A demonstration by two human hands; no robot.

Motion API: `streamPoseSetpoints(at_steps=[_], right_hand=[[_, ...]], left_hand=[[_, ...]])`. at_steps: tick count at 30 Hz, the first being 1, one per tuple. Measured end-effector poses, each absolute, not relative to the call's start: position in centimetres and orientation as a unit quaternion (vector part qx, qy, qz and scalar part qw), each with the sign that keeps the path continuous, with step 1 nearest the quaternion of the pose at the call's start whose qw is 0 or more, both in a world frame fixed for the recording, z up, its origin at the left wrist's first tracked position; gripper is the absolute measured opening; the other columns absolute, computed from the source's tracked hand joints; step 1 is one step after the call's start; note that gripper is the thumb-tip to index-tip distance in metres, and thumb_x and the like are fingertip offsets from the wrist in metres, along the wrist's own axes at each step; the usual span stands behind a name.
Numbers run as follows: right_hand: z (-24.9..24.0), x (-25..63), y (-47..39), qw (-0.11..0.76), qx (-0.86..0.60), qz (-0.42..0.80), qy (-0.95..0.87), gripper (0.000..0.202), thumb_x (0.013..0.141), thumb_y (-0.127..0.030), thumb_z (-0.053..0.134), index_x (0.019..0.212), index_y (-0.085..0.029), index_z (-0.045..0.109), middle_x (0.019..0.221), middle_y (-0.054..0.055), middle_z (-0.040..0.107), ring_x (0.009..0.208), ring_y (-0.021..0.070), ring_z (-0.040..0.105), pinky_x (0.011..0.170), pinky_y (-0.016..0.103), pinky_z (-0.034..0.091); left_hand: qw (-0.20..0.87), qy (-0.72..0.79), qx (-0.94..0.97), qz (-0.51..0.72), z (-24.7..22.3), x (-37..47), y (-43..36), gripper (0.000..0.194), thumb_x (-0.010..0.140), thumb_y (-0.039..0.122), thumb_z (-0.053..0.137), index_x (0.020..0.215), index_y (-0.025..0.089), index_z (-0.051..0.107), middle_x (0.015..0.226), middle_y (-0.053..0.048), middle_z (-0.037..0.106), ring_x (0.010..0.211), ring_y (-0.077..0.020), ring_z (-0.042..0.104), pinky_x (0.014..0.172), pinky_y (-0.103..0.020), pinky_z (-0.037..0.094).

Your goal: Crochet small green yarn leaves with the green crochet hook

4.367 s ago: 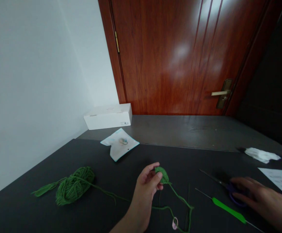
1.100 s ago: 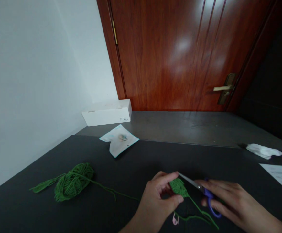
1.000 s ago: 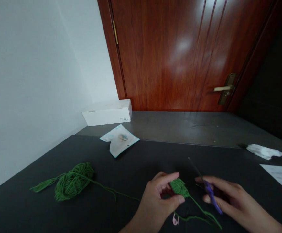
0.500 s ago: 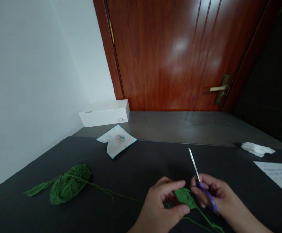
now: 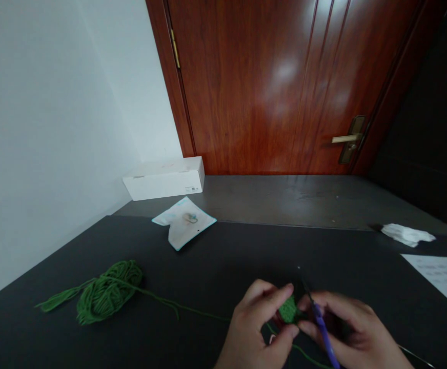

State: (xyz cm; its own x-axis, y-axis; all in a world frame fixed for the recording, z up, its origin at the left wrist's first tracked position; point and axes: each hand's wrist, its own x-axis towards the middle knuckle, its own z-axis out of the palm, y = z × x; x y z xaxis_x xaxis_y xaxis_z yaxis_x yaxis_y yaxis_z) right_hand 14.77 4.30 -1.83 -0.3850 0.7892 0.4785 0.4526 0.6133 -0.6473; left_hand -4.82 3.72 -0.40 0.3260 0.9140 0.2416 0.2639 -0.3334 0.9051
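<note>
My left hand (image 5: 256, 323) pinches a small green crocheted piece (image 5: 287, 309) between thumb and fingers. Close against its right side, the thumb and fingertips of my right hand (image 5: 348, 325) meet at the piece's edge. Purple-handled scissors (image 5: 321, 328) are held in that same right hand, their dark, blurred blade pointing up and left; the finger loop is mostly hidden. A green yarn strand (image 5: 198, 310) runs from the yarn skein (image 5: 110, 292) at left to my left hand. Below the left palm shows a small pale curved thing (image 5: 272, 339), too little to name.
Behind the skein lies a white packet with teal edges (image 5: 187, 238). A white box (image 5: 165, 184) stands by the wall. At right are a crumpled white tissue (image 5: 407, 234) and a printed sheet (image 5: 444, 277). A thin silvery rod (image 5: 415, 356) shows beside my right forearm.
My right hand has come left and turned, bringing its fingertips to the crocheted piece. The scissors have swung lower. My left hand keeps its pinch, with less of the piece showing.
</note>
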Motion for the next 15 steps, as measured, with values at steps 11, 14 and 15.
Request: streamPoseSetpoints(at_steps=[11, 14, 15], right_hand=[[-1.17, 13.82, 4.22, 0.367, -0.393, 0.229, -0.812, 0.013, 0.088, -0.022, 0.051, 0.077, -0.021, 0.056, 0.060, -0.002, 0.057, 0.050, 0.0115, 0.054, 0.049, 0.019, 0.044], [-1.26, 13.90, 4.22, 0.351, -0.428, 0.345, -0.758, 0.016, 0.091, -0.027, 0.047, 0.078, -0.021, 0.055, 0.058, -0.005, 0.050, 0.050, 0.0106, 0.048, 0.047, 0.018, 0.041], [-1.35, 13.97, 4.26, 0.353, -0.431, 0.373, -0.742, 0.016, 0.091, -0.029, 0.048, 0.079, -0.021, 0.054, 0.058, -0.005, 0.049, 0.050, 0.0106, 0.047, 0.047, 0.018, 0.041]], left_hand=[[0.386, 0.410, 0.702, 0.436, -0.28, -4.58, 3.51, 0.053, 0.064, 0.002, 0.060, 0.115, 0.016, 0.067, 0.089, -0.006, 0.058, 0.072, -0.0158, 0.061, 0.071, -0.030, 0.052], [0.419, 0.424, 0.664, 0.451, -0.24, -4.53, 3.62, 0.053, 0.063, 0.003, 0.061, 0.113, 0.020, 0.069, 0.089, -0.004, 0.057, 0.071, -0.0148, 0.059, 0.068, -0.029, 0.052], [0.431, 0.425, 0.652, 0.457, -0.35, -4.51, 3.64, 0.053, 0.063, 0.003, 0.061, 0.113, 0.022, 0.069, 0.089, -0.004, 0.057, 0.071, -0.0145, 0.059, 0.068, -0.029, 0.052]])
